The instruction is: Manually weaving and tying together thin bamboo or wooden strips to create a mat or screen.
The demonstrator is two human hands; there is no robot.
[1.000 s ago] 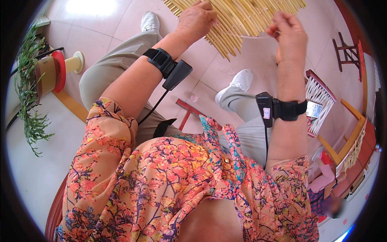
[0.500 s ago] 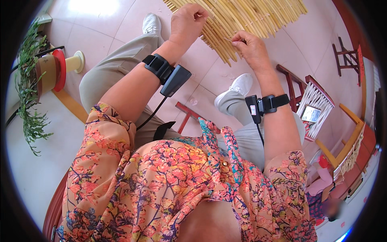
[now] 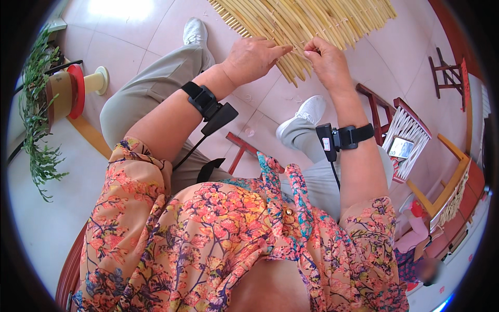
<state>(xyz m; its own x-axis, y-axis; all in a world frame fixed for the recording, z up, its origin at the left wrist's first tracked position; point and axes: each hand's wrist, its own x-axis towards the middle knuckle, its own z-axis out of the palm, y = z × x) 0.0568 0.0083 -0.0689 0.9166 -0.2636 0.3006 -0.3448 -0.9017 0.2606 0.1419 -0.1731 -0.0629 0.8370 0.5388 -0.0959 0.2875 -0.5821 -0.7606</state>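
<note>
A mat of yellow reed-like sticks [image 3: 322,23], bound in rows with thin ties, fans out at the top of the view. My left hand [image 3: 253,60] lies over its near left edge, fingers curled and the index finger pointing right. Whatever the left fingers hold, if anything, is hidden. Just to the right, my right hand [image 3: 331,65] pinches thumb and forefinger together at the mat's near corner. A thin pale strand seems to be in that pinch, though it is hard to make out now. The two hands' fingertips are close but apart.
A red wooden stool with a white woven seat [image 3: 408,130] bears a phone [image 3: 401,147] at right. Beyond it are a folding stool [image 3: 448,75] and a wood-framed seat [image 3: 442,177]. A potted plant [image 3: 39,119] stands left. Another person [image 3: 418,255] is at lower right.
My left hand has come down and to the right from above the mat's left edge, toward my right hand. The right hand stays nearly in place; the strand it pinched shows less.
</note>
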